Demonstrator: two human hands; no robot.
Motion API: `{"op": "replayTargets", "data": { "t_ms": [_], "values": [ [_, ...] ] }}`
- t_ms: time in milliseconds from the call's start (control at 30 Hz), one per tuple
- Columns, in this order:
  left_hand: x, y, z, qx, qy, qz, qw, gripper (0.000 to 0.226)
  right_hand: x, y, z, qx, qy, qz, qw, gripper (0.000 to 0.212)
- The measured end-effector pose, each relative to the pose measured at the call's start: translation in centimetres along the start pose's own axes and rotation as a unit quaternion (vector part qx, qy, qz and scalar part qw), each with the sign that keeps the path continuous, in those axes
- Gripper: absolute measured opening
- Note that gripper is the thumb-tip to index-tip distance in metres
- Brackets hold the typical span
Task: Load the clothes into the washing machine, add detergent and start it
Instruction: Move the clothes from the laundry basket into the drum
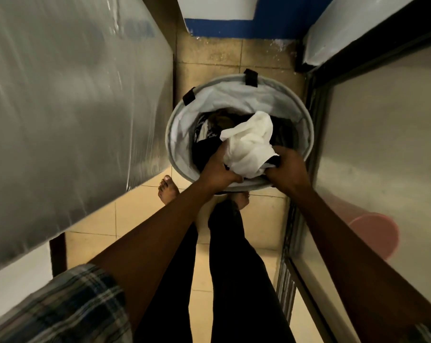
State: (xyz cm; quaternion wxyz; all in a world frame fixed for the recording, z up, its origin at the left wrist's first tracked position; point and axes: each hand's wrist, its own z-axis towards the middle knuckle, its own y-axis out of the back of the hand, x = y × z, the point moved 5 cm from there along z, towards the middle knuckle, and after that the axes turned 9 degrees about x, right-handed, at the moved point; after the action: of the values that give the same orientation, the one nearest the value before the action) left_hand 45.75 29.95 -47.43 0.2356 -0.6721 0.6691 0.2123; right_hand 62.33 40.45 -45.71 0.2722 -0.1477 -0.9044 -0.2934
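Plaid sleeve [61,305] fabric fills the lower left corner, nearest the lens. Both bare forearms extend from it, forward and down.

1. Hands. The left hand [217,169] and right hand [287,167] are near each other, over the near rim of the basket. Both have their fingers curled into the same white garment [249,142], the left hand on its left lower edge and the right hand on its right lower edge. A strip of dark cloth shows at the right hand's fingers. Whether that cloth is gripped too cannot be told.

2. Load. The white garment is bunched and sits at the top of the laundry basket [169,134], above a pile of dark clothes [205,151] inside it. The basket is round and grey with a pale lining. Two black handle loops [189,95] are fixed to its far rim.

3. Stance. The basket stands on the tiled floor [135,214]. A bare left foot [167,191] is just beside the basket's near left edge, and the right foot [241,199] is partly under the near rim. Black trousers [234,256] cover both legs.

4. Surroundings. To the left, a large body wrapped in a clear plastic sheet [73,95] runs along the passage. What it is cannot be told. To the right stands a frosted glass panel [382,132] in a dark frame, with a pink bucket [372,233] blurred behind it. A blue and white wall [234,26] closes the far end.
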Motion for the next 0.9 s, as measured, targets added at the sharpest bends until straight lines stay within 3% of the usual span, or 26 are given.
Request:
{"op": "replayTargets", "data": {
  "t_ms": [267, 400, 433, 467, 500, 533, 600, 667, 700, 767, 800, 833, 867, 900],
  "values": [
    [-1.1, -1.4, -2.2, 0.022, -0.089, 0.098, 0.991, 0.110, 3.4, 1.3, -6.9, -0.068, 0.026, 0.148, 0.986, 0.036],
    [-0.3, -2.1, -3.3, -0.038, -0.122, 0.199, 0.972, 0.118, 5.7, 2.3, -9.9, -0.065, 0.065, 0.194, 0.977, 0.030],
    [-1.1, -2.2, -4.2, -0.047, -0.148, 0.197, 0.968, 0.105, 6.7, 2.6, -10.8, -0.066, 0.073, 0.205, 0.974, 0.030],
    [-2.9, -2.4, -5.9, -0.049, -0.163, 0.179, 0.969, 0.078, 7.8, 3.0, -11.8, -0.070, 0.081, 0.217, 0.970, 0.029],
    [-4.3, -2.8, -7.2, -0.022, -0.168, 0.103, 0.980, 0.048, 8.9, 3.4, -12.7, -0.073, 0.090, 0.227, 0.967, 0.028],
    [-5.0, -3.2, -8.2, 0.000, -0.152, -0.016, 0.988, 0.038, 10.1, 3.8, -13.7, -0.080, 0.101, 0.231, 0.964, 0.026],
    [-6.0, -3.6, -9.9, 0.019, -0.135, -0.104, 0.985, 0.038, 12.2, 4.4, -15.4, -0.090, 0.125, 0.235, 0.960, 0.027],
    [-6.5, -4.0, -10.6, 0.004, -0.110, -0.106, 0.988, 0.024, 13.5, 4.9, -16.5, -0.094, 0.135, 0.241, 0.957, 0.024],
    [-7.4, -3.6, -11.4, -0.035, -0.104, -0.057, 0.992, 0.022, 14.1, 5.2, -17.1, -0.097, 0.138, 0.242, 0.956, 0.023],
    [-9.3, -3.1, -13.5, -0.030, -0.127, 0.045, 0.990, 0.016, 15.1, 5.9, -18.5, -0.108, 0.141, 0.255, 0.951, 0.029],
    [-9.7, -3.3, -13.7, -0.018, -0.126, 0.055, 0.990, 0.028, 15.7, 6.5, -19.2, -0.119, 0.143, 0.264, 0.946, 0.035],
    [-9.8, -3.3, -14.1, -0.018, -0.110, -0.009, 0.994, 0.039, 16.3, 7.0, -19.9, -0.127, 0.153, 0.269, 0.942, 0.039],
    [-10.3, -3.0, -15.2, -0.016, -0.083, -0.064, 0.994, 0.040, 17.0, 7.5, -20.6, -0.135, 0.158, 0.270, 0.940, 0.041],
    [-11.0, -2.5, -16.4, -0.027, -0.090, -0.025, 0.995, 0.034, 17.5, 7.9, -21.2, -0.135, 0.163, 0.271, 0.939, 0.043]
  ]
}}
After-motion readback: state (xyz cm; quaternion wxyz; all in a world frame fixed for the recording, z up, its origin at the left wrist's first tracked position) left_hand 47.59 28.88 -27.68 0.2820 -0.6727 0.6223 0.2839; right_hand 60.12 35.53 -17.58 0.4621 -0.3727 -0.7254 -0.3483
